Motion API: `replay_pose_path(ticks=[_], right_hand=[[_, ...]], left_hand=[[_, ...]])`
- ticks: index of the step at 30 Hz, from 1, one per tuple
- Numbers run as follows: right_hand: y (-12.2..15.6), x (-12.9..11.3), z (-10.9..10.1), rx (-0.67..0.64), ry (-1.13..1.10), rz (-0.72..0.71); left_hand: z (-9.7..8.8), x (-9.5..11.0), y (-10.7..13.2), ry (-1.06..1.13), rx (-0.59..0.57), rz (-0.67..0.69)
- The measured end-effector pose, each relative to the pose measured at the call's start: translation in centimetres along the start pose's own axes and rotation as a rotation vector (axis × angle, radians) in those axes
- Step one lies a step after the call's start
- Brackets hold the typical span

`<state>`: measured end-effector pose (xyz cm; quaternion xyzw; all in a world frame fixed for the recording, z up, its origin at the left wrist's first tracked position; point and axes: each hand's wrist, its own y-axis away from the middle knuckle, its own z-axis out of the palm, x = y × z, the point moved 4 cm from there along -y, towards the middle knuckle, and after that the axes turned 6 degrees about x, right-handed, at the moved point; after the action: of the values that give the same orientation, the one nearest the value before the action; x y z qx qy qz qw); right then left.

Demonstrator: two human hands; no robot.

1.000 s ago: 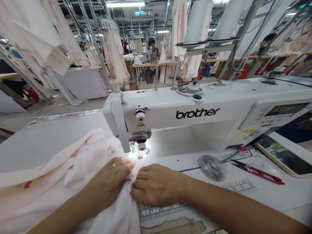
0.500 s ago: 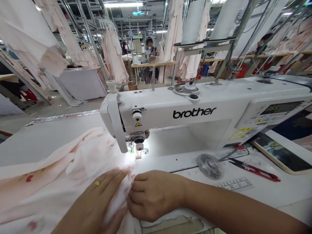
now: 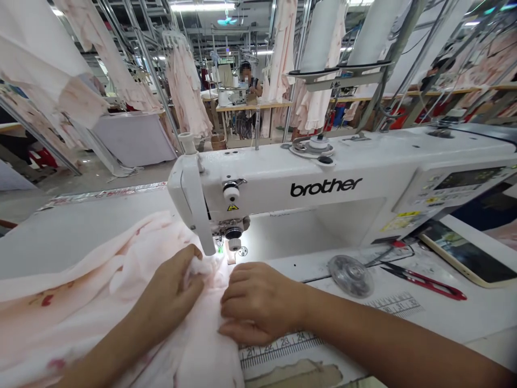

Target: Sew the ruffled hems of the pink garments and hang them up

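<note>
Pale pink fabric (image 3: pixel 100 280) lies bunched on the table (image 3: pixel 60 237), just in front of the presser foot (image 3: pixel 231 253) of a white sewing machine (image 3: pixel 323 186).
The left hand (image 3: pixel 173 288) is closed around a fold of it. The right hand (image 3: pixel 258 302) rests beside, fingers (image 3: pixel 234 295) curled against the cloth's edge; whether they pinch it cannot be seen. Red thread snips (image 3: pixel 424 283) and a clear disc (image 3: pixel 350 276) lie to the right.
</note>
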<state>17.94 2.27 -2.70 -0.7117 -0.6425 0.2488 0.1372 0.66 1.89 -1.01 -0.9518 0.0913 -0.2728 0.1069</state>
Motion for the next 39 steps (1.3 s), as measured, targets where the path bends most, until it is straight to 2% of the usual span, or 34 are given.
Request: replay_pose_path(ticks=[2, 4, 7, 10, 13, 16, 20, 24, 28, 33, 39], right_hand=[[-0.1, 0.5, 0.0, 0.09, 0.088, 0.183], [0.0, 0.7, 0.2, 0.132, 0.123, 0.307], [0.0, 0.5, 0.8, 0.096, 0.101, 0.403], [0.0, 0.7, 1.0, 0.05, 0.002, 0.451], [-0.2, 0.9, 0.8, 0.028, -0.133, 0.386], [-0.3, 1.1, 0.6, -0.031, -0.159, 0.27], [-0.1, 0.6, 0.4, -0.093, 0.07, 0.075], [0.0, -0.6, 0.3, -0.135, 0.219, -0.114], [0.0, -0.6, 0.3, -0.168, 0.261, -0.061], [0.1, 0.6, 0.7, -0.164, 0.287, 0.086], [0.1, 1.2, 0.3, -0.131, 0.233, 0.113]], left_hand=[[0.6, -0.4, 0.6, -0.035, 0.006, -0.016], [0.8, -0.8, 1.1, -0.073, 0.027, -0.03], [0.5, -0.8, 1.6, -0.068, 0.047, 0.0], [0.1, -0.1, 1.7, -0.04, 0.056, 0.122], [0.0, 0.8, 1.9, -0.048, 0.072, 0.274], [0.4, 1.0, 2.1, -0.061, 0.002, 0.337], [0.9, 0.5, 2.5, -0.081, -0.088, 0.305], [1.2, 0.9, 2.7, -0.117, -0.042, 0.489], [1.7, 1.8, 2.2, -0.169, 0.006, 0.63], [2.2, 1.6, 0.4, -0.247, -0.034, 0.637], [2.0, 1.0, 0.1, -0.162, -0.125, 0.693]])
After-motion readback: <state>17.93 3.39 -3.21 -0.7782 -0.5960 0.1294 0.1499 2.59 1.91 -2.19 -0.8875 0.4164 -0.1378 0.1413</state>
